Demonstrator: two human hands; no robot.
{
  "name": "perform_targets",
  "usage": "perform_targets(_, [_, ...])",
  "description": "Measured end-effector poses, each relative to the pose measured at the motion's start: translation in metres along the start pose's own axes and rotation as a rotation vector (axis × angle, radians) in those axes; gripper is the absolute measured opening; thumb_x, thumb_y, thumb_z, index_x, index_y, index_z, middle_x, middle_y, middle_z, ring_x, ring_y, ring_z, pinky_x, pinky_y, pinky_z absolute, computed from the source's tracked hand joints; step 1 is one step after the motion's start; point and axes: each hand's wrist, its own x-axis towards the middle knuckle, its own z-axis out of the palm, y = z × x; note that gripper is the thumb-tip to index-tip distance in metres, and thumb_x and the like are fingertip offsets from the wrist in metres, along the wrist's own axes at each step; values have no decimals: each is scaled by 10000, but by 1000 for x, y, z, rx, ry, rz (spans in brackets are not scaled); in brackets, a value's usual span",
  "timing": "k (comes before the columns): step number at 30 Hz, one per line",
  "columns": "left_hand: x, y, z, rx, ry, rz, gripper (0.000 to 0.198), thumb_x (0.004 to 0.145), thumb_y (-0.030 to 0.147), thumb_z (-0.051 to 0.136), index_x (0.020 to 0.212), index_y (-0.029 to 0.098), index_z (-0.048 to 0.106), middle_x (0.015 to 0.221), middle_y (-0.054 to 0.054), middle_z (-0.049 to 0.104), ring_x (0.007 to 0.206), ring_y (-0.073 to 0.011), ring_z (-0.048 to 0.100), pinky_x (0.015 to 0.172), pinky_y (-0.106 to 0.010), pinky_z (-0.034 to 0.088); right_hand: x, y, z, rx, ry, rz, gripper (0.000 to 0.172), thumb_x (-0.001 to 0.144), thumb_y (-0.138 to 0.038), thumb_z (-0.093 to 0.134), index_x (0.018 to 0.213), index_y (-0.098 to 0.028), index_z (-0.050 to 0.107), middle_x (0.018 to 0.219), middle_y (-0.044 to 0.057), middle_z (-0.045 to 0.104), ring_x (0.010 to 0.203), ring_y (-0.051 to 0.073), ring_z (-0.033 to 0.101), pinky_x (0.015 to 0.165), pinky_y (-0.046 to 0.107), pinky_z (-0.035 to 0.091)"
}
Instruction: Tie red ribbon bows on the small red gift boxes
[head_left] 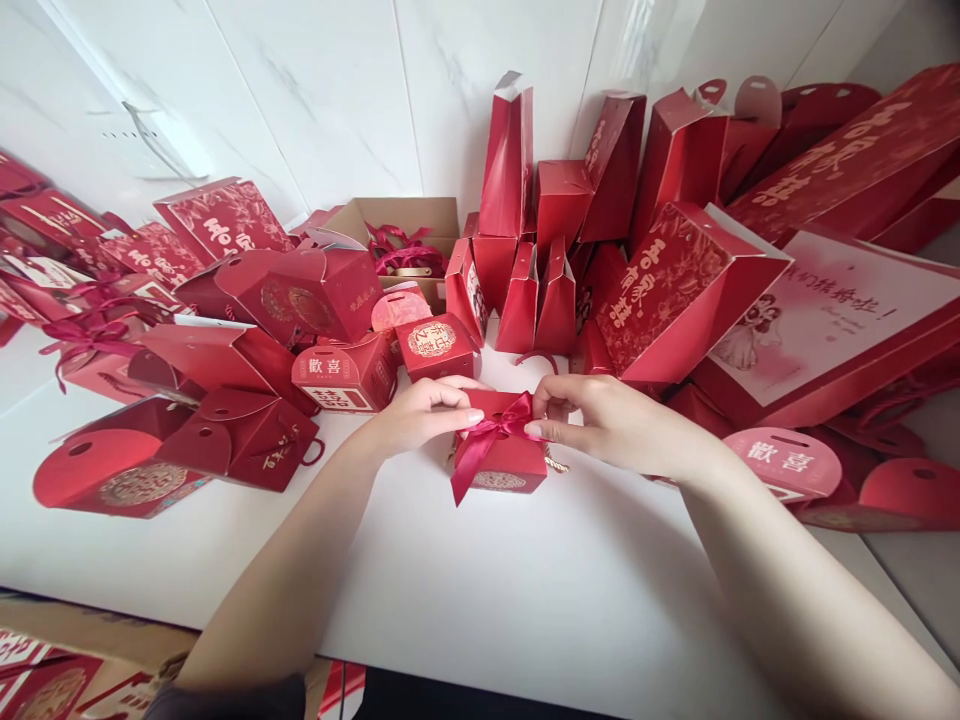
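A small red gift box (525, 462) with a round gold print stands on the white table in front of me. A dark-red satin ribbon (474, 458) is tied in a bow on its top, and one tail hangs down the front left. My left hand (424, 412) is closed at the bow's left side, thumb and fingertips pinching the ribbon. On the other side, my right hand (596, 412) pinches the bow's right part between thumb and bent fingers. A twisted gold cord (556, 465) sticks out at the box's right side.
Red gift boxes (255, 435) are heaped at the left, and taller red bags (675, 290) crowd the right. A cardboard box (424, 212) with ribbons (405, 250) stands behind. Below the table's (450, 590) front left edge, a carton (97, 625) holds more red packaging.
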Motion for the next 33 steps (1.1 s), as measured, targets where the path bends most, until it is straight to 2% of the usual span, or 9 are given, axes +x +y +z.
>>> perform_targets(7, [1, -3, 0, -172, -5, 120, 314, 896, 359, 579, 672, 198, 730, 1313, -67, 616, 1215, -292, 577, 1069, -485, 415, 1, 7, 4, -56, 35, -128, 174, 913, -293, 528, 757, -218, 520, 756, -7, 610, 699, 153, 528, 670, 287, 392])
perform_targets(11, [2, -5, -1, -178, 5, 194, 231, 906, 338, 558, 919, 272, 779, 1394, -52, 568, 1295, -312, 522, 1072, -532, 428, 0, 4, 0, -7, 0, -81, 177, 916, -299, 506, 756, -226, 485, 688, -21, 581, 630, 146, 532, 621, 279, 380])
perform_targets(14, [0, -2, -1, 26, 63, 221, 277, 911, 297, 556, 1138, 299, 715, 1452, -49, 514, 1366, -292, 449, 1071, -500, 446, -1, 3, -1, 12, -32, -42, 191, 910, -315, 505, 745, -230, 465, 634, -32, 562, 570, 139, 509, 577, 274, 361])
perform_targets(17, [-4, 4, 3, 373, 215, 286, 342, 922, 283, 537, 1244, 292, 649, 1466, -44, 497, 1347, -259, 468, 1088, -454, 432, -1, 1, -2, 27, -43, -11, 214, 908, -319, 499, 721, -230, 446, 589, -46, 543, 529, 128, 471, 541, 267, 345])
perform_targets(20, [-8, 6, 4, 788, 441, 398, 331, 901, 254, 550, 1211, 278, 666, 1405, -36, 562, 1266, -275, 520, 1066, -483, 411, -2, 1, -3, 24, -24, -13, 209, 900, -291, 501, 712, -229, 435, 598, -55, 547, 535, 120, 467, 546, 260, 348])
perform_targets(23, [-9, 5, 3, 1010, 566, 528, 217, 868, 214, 581, 1027, 266, 718, 1275, -16, 663, 1153, -276, 578, 959, -462, 445, -2, 3, -3, 9, -1, -4, 199, 895, -271, 497, 710, -228, 436, 615, -52, 546, 556, 122, 478, 555, 261, 350])
perform_targets(27, [-9, 5, 6, 864, 568, 563, 126, 849, 185, 591, 728, 209, 612, 1014, -10, 740, 1007, -220, 633, 905, -397, 469, -2, 4, -3, 39, -52, 30, 137, 888, -287, 508, 764, -237, 480, 623, -53, 551, 558, 129, 494, 545, 262, 358])
perform_targets(29, [-8, 8, 11, 699, 553, 462, 38, 860, 191, 574, 834, 208, 595, 991, -23, 718, 971, -194, 637, 886, -362, 489, -1, 3, -3, 62, -71, 31, 104, 890, -309, 513, 810, -242, 512, 644, -48, 574, 567, 135, 511, 545, 266, 362])
perform_targets(33, [-4, 9, 18, 545, 467, 280, 325, 873, 209, 554, 1196, 239, 535, 1182, -36, 635, 940, -158, 605, 756, -277, 504, 3, 2, 1, 138, -55, 42, 162, 907, -396, 507, 862, -249, 557, 675, -24, 621, 621, 159, 559, 590, 284, 404])
